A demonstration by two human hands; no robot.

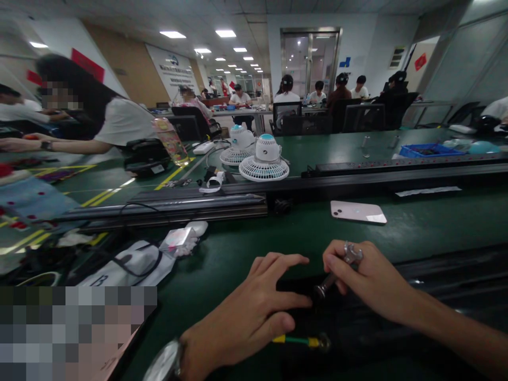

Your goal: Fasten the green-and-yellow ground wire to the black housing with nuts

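Note:
In the lower middle of the head view, my left hand [264, 299] has its fingers spread, its fingertips close to a dark cylindrical piece with a shiny metal end [324, 286]. My right hand [367, 275] is closed around that piece, which tilts down to the left. A silvery metal object [352, 253] shows at the right fingers; whether it is a ring or part of the held piece I cannot tell. Below the left fingers lies a yellow-green wire [301, 341] with a ring-shaped metal end. Long black wrapped material [448, 288] lies under the right forearm.
A pink phone [358, 211] lies beyond my hands. Long dark bars [214, 203] cross the table [238, 238]. White fans [265, 159] stand behind them, and a blue tray [431, 150] sits at the far right. A person [119, 121] leans over the left side.

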